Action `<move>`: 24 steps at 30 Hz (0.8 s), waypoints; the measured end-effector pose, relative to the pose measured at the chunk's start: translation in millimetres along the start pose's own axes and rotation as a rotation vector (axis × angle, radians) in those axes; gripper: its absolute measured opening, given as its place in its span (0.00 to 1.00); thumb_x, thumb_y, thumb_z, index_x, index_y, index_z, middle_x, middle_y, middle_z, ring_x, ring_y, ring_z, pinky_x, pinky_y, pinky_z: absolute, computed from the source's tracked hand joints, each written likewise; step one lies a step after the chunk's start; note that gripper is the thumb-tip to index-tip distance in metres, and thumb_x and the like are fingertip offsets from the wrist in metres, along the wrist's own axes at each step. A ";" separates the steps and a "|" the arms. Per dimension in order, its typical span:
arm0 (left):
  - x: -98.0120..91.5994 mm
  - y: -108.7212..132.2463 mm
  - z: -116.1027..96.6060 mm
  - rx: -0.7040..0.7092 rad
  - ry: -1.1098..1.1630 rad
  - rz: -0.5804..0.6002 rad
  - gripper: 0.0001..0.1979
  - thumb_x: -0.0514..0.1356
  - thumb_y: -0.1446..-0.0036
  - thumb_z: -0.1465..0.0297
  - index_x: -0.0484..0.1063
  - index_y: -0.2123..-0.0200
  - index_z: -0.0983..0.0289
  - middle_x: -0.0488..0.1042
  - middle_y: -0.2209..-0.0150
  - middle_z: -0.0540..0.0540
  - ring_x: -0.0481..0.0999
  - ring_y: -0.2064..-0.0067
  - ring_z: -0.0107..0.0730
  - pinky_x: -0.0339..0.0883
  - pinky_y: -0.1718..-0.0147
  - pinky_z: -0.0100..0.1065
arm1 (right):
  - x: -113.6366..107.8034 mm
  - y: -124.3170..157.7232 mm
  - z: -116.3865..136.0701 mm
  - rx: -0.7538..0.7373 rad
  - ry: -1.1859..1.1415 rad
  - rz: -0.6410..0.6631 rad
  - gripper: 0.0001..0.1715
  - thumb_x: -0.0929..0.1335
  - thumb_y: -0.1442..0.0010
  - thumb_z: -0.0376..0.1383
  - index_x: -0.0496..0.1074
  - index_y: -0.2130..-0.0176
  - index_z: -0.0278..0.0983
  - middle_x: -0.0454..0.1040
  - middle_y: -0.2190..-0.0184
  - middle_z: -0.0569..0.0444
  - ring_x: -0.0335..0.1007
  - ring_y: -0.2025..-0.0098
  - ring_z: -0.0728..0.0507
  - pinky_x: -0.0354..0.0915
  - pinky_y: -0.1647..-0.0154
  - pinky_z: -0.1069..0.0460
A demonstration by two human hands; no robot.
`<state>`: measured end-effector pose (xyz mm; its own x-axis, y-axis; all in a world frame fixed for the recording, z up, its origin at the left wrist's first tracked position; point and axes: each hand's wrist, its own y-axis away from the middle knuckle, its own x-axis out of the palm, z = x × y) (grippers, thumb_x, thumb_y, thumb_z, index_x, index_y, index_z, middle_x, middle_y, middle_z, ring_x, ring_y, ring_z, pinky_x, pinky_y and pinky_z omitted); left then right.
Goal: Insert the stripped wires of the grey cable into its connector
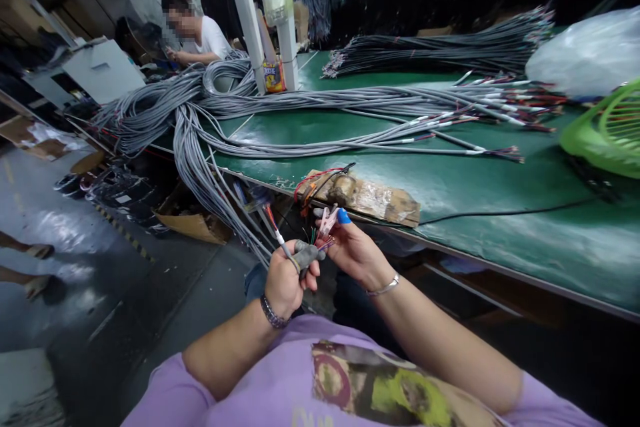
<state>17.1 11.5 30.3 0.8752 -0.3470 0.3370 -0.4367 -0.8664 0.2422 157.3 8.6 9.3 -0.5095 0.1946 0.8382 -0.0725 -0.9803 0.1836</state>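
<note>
My left hand (289, 275), with grey coverings on thumb and finger, is closed around a grey cable (286, 248). Thin coloured wires (327, 243) fan out from the cable end between my two hands. My right hand (356, 250) wears a blue finger cot (343, 215) on its thumb and pinches a pale pink clip (327, 219) just above those wires. Some fingers of both hands are hidden. Right beyond the clip, a wooden board (370, 199) with tape and red and black wires lies at the bench edge.
Long bundles of grey cable (300, 101) stretch across the green bench (500, 213) and hang over its front edge. Darker cables (425, 50) lie behind. A green basket (610, 130) and white plastic bag (590, 53) stand right. Another person (200, 37) sits at the far left.
</note>
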 end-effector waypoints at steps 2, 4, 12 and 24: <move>1.9 -2.9 0.0 -0.014 0.005 -0.001 0.12 0.63 0.54 0.63 0.68 0.77 0.66 0.69 0.84 0.48 0.62 0.89 0.19 0.45 0.91 0.23 | 0.3 -1.5 0.4 0.007 -0.020 0.008 0.11 0.72 0.46 0.43 0.75 0.69 0.38 0.76 0.73 0.57 0.69 0.73 0.50 0.68 0.70 0.55; 3.3 -6.3 1.1 -0.028 0.006 0.005 0.12 0.63 0.54 0.63 0.68 0.77 0.66 0.69 0.84 0.48 0.62 0.89 0.19 0.45 0.91 0.23 | 0.2 -3.4 0.6 0.015 -0.034 -0.003 0.10 0.72 0.47 0.42 0.75 0.70 0.37 0.76 0.74 0.57 0.69 0.73 0.51 0.68 0.70 0.56; 4.4 -9.2 5.3 -0.053 -0.007 0.006 0.14 0.64 0.55 0.62 0.67 0.78 0.66 0.69 0.85 0.48 0.62 0.89 0.19 0.45 0.91 0.23 | -1.6 -2.9 -1.3 0.009 -0.011 -0.019 0.15 0.71 0.46 0.47 0.75 0.68 0.38 0.77 0.73 0.56 0.68 0.75 0.50 0.68 0.72 0.54; 1.6 5.2 0.9 0.054 0.016 -0.057 0.13 0.63 0.52 0.62 0.68 0.75 0.66 0.69 0.83 0.48 0.62 0.88 0.18 0.45 0.89 0.23 | -0.6 -0.5 1.6 -0.007 0.069 -0.041 0.18 0.71 0.47 0.49 0.75 0.68 0.36 0.77 0.71 0.55 0.69 0.73 0.51 0.68 0.72 0.55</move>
<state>16.4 6.1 31.2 0.8948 -0.2913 0.3383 -0.3743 -0.9026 0.2125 159.0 9.0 9.6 -0.5642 0.2318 0.7924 -0.1005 -0.9719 0.2128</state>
